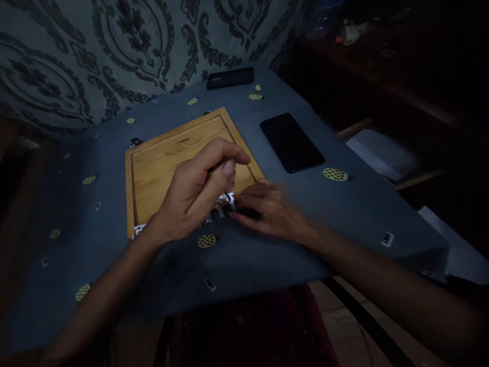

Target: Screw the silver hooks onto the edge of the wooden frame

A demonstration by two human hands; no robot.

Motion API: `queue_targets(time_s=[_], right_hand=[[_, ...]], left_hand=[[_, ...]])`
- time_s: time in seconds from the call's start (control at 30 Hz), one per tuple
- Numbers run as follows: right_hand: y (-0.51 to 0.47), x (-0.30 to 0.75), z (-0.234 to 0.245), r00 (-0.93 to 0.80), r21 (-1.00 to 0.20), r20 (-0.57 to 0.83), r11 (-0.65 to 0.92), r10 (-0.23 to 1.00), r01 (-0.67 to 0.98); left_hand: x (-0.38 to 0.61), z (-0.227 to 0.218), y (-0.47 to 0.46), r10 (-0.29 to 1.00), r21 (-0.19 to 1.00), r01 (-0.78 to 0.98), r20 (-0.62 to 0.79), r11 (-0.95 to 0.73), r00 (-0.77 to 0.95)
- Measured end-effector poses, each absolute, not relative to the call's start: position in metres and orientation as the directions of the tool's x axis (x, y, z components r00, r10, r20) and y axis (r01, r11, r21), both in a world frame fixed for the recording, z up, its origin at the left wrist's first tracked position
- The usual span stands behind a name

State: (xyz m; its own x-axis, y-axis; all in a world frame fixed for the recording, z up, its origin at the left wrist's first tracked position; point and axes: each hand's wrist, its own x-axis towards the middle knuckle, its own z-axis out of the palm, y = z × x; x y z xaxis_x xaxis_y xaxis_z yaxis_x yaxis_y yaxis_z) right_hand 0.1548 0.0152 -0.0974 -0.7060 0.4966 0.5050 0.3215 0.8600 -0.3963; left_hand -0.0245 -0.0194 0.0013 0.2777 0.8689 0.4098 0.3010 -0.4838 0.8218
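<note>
A wooden board (164,158) with a raised rim lies on a table under a blue-grey patterned cloth (344,214). My left hand (198,191) hovers over the board's near edge, fingers curled with thumb against forefinger, pinching a thin dark tool whose shape I cannot make out. My right hand (269,209) rests on the cloth at the board's near right corner, fingers lying on a small silvery metal part (223,203). More silvery bits (138,229) show at the board's near left corner. The light is very dim.
A black phone (292,142) lies face up right of the board. A second dark flat case (230,78) sits at the table's far edge by a patterned curtain (114,46). White sheets (382,153) lie off the table's right side.
</note>
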Motion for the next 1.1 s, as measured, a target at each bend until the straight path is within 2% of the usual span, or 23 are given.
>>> queue_targets(time_s=[0.17,0.33,0.83,1.1], right_hand=[[0.016,0.155,-0.095,-0.708,-0.378,0.526,0.875,0.471,0.301],[0.016,0.155,-0.097,-0.706,-0.397,0.52,0.868,0.481,0.299],[0.017,0.155,-0.096,-0.726,-0.424,0.469,0.849,0.503,0.315],[0.016,0.155,-0.096,-0.73,-0.433,0.463,0.847,0.503,0.309]], left_hand=[[-0.024,-0.006,-0.019,0.851,0.804,0.283,0.506,-0.523,0.136],[-0.022,-0.014,-0.016,0.847,0.822,0.209,0.525,-0.53,0.085],[-0.012,-0.02,-0.021,0.863,0.851,0.143,0.501,-0.505,0.066],[-0.009,-0.018,-0.025,0.857,0.82,0.261,0.51,-0.51,0.074]])
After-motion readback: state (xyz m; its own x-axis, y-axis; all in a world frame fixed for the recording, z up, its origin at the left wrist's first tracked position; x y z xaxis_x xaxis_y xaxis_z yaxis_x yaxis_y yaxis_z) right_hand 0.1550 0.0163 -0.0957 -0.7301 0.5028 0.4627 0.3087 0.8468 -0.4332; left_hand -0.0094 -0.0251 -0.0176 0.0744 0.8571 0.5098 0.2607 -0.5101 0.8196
